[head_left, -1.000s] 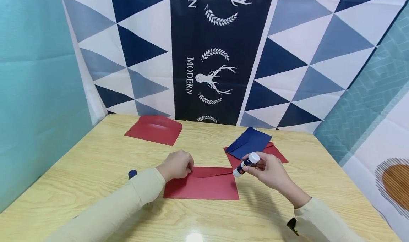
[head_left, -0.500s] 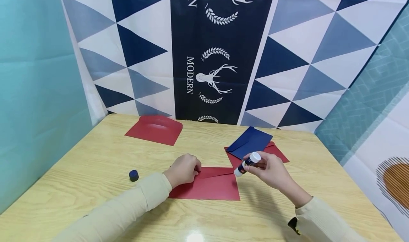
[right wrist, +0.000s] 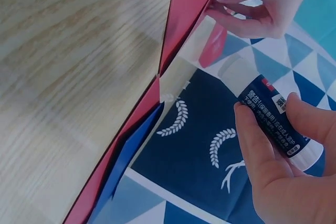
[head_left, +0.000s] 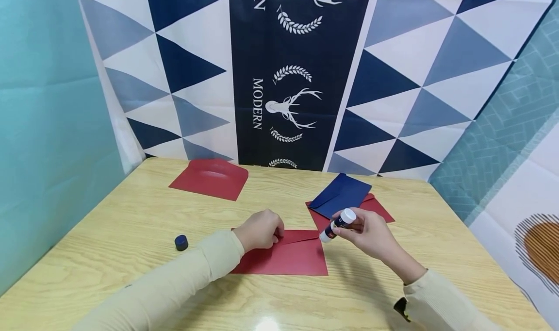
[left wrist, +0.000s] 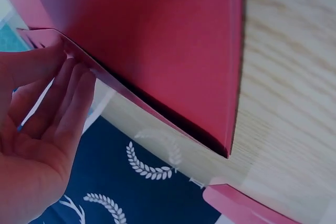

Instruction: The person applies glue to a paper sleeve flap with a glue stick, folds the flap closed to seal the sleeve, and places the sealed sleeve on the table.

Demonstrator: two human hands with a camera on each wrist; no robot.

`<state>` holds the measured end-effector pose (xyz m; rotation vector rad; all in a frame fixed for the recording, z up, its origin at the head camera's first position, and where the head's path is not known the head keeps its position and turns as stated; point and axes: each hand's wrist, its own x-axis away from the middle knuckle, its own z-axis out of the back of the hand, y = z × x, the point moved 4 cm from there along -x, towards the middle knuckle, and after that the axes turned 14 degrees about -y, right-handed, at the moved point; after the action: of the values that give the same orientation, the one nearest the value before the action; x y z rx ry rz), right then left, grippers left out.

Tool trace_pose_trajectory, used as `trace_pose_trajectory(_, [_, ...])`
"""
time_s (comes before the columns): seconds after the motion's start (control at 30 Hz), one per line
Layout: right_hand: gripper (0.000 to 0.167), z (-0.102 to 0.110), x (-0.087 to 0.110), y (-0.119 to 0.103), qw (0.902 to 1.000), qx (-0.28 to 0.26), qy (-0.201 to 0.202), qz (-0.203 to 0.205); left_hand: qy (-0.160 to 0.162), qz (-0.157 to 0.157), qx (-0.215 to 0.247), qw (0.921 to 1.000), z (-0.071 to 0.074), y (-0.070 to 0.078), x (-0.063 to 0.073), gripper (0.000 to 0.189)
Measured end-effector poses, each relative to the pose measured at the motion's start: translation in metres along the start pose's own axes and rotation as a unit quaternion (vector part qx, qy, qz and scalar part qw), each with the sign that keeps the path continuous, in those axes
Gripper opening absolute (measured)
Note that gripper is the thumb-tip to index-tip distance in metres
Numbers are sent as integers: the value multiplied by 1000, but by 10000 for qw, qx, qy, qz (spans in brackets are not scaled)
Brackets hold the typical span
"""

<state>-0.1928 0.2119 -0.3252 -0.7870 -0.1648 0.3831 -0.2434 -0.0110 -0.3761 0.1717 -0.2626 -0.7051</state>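
Note:
A red envelope (head_left: 297, 258) lies on the wooden table in front of the person. The left hand (head_left: 261, 230) is at its upper edge, and in the left wrist view its thumb and fingers (left wrist: 79, 90) pinch the envelope's flap (left wrist: 121, 90). Over the envelope's upper right corner, the right hand (head_left: 367, 229) grips an uncapped glue stick (head_left: 334, 225), tilted with its white glue end pointing down and left. The right wrist view shows the glue stick's dark label (right wrist: 270, 108) between thumb and fingers.
A dark blue cap (head_left: 181, 242) stands on the table left of the envelope. Another red envelope (head_left: 211, 179) lies at the back left. At the back right, a blue envelope (head_left: 342, 194) overlaps a further red envelope (head_left: 379, 209). A patterned cloth (head_left: 284, 78) hangs behind the table.
The left hand has slid right along the red envelope's upper edge, uncovering the blue cap fully. The right hand and glue stick have hardly moved.

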Motion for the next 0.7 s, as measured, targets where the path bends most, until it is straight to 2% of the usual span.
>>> trace_pose_trajectory(0.27, [30, -2, -2, 4, 9999, -125, -42, -9, -55, 24, 12, 10000, -2, -1, -1, 10])
trace_pose_trajectory(0.47, [29, -1, -2, 4, 10000, -82, -22, -19, -184, -87, -78, 9998, 1, 0, -9, 9])
trace_pose_trajectory(0.7, [30, -1, -2, 5, 9999, -84, -24, -89, -330, -77, 174, 9993, -1, 5, -17, 15])
